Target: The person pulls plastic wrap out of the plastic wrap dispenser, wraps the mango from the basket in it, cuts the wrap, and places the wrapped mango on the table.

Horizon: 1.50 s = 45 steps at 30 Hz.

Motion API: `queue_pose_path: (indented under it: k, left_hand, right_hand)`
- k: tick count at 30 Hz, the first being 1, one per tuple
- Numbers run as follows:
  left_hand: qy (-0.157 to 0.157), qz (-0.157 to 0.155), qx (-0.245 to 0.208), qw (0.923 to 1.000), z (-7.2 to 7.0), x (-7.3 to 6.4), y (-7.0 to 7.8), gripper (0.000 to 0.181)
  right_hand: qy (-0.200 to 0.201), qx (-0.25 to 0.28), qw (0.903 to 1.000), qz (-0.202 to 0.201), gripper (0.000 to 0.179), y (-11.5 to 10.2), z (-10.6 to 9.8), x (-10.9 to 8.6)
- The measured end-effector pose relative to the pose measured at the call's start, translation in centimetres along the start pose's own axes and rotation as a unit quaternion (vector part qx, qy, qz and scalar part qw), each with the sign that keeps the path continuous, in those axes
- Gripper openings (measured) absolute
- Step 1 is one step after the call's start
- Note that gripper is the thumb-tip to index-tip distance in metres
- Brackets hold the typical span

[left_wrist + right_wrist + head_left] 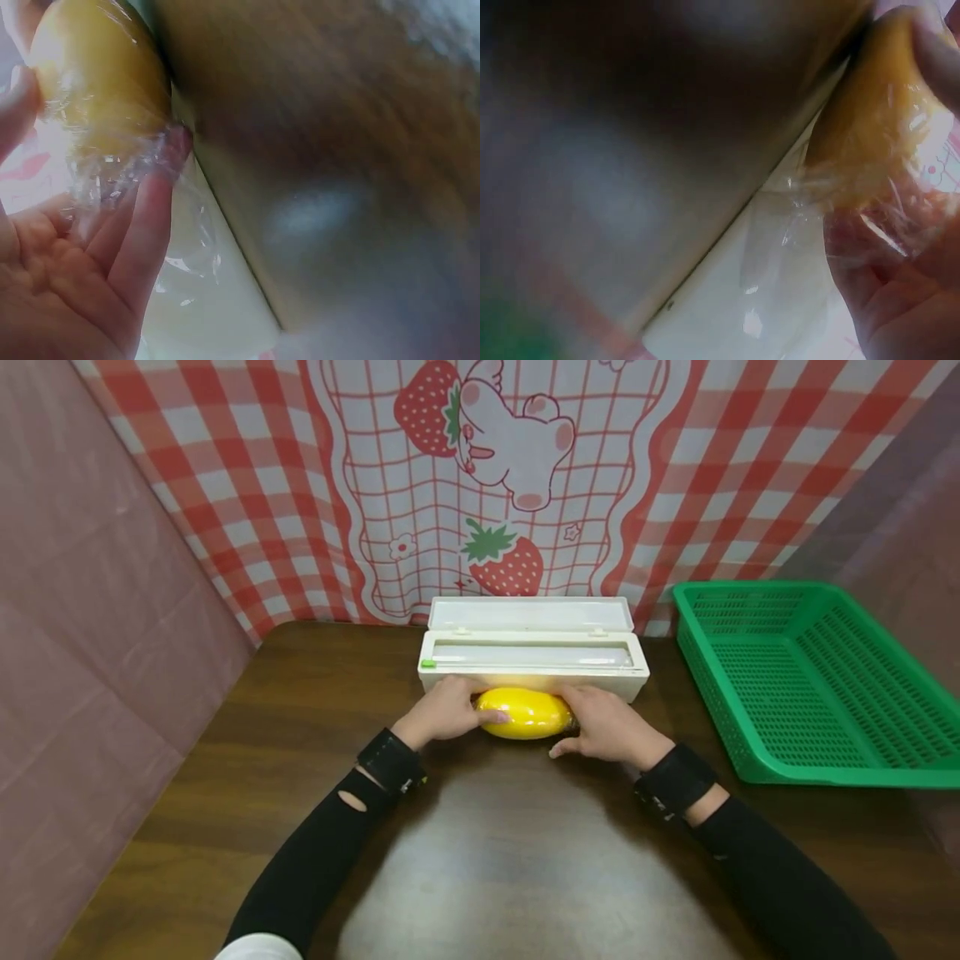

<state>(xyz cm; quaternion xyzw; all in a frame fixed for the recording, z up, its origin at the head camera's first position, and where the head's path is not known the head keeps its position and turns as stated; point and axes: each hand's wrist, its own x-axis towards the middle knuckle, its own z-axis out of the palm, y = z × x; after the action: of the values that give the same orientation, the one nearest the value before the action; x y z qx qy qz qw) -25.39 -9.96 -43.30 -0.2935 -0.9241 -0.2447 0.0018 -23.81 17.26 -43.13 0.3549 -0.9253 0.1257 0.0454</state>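
The left grip and right grip hold a smooth yellow oval wrapped in crinkled, clear film between them. A glossy white oblong box stands just behind on the wood-grained tabletop.

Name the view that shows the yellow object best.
Head view: nearly all of the yellow object shows between the left hand and right hand. The left wrist view shows one end with crinkled film; the right wrist view, the other.
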Motion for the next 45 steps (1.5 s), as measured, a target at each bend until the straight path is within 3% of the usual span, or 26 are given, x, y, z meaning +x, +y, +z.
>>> queue_pose_path:
  k: [6,11,14,19,22,27,29,31,33,35,37,39,42,45]
  left_hand:
    - [-0.026,-0.043,-0.047,0.9976,-0.1,0.3,-0.1,0.052]
    - [-0.045,-0.077,-0.132,0.9871,-0.3,0.4,-0.1,0.052]
    - [-0.056,-0.110,-0.203,0.9713,-0.5,0.4,-0.1,0.054]
    - [-0.046,-0.179,-0.307,0.9336,-0.4,0.7,-0.1,0.061]
    - [-0.021,-0.202,-0.280,0.9384,-0.2,0.9,0.1,0.070]
    - [0.017,-0.216,-0.139,0.9664,-0.5,0.7,1.2,0.076]
    - [0.047,-0.207,-0.065,0.9751,-0.9,0.5,1.6,0.074]
    - [0.099,-0.182,0.020,0.9781,-1.3,0.3,2.0,0.069]
    - [0.157,-0.132,0.089,0.9748,-1.7,0.0,2.4,0.063]
    - [0.186,-0.054,0.141,0.9709,-2.0,-0.1,2.9,0.056]
    - [0.177,0.034,0.175,0.9681,-2.0,-0.2,3.6,0.059]
    - [0.133,0.098,0.198,0.9661,-1.5,-0.2,4.1,0.077]
    - [0.084,0.129,0.232,0.9604,-0.4,-0.2,4.3,0.102]
    - [0.092,0.131,0.265,0.9510,0.6,-0.2,3.9,0.105]
  right_hand:
    - [0.011,-0.002,0.9999,0.001,0.073,0.1,0.2,0.5]
    - [0.001,0.037,0.9993,0.011,0.063,0.3,0.2,0.6]
    - [-0.014,0.090,0.9955,0.024,0.059,0.6,0.2,0.7]
    - [-0.031,0.173,0.9831,0.052,0.054,1.1,0.2,0.8]
    - [-0.028,0.202,0.9773,0.058,0.048,1.3,0.1,0.8]
    - [-0.029,0.226,0.9723,0.051,0.038,1.5,0.0,0.8]
    - [-0.034,0.223,0.9731,0.045,0.038,1.6,-0.1,0.8]
    - [-0.037,0.224,0.9728,0.045,0.038,1.5,-0.3,0.8]
    - [-0.037,0.229,0.9717,0.044,0.037,1.4,-0.5,0.8]
    - [-0.041,0.239,0.9690,0.046,0.035,1.4,-0.7,0.8]
    - [-0.044,0.252,0.9656,0.046,0.033,1.4,-0.9,0.8]
    - [-0.053,0.272,0.9594,0.053,0.032,1.3,-1.0,0.8]
    - [-0.061,0.303,0.9484,0.072,0.032,1.2,-1.1,0.8]
    - [-0.055,0.312,0.9450,0.080,0.032,1.2,-0.9,0.7]
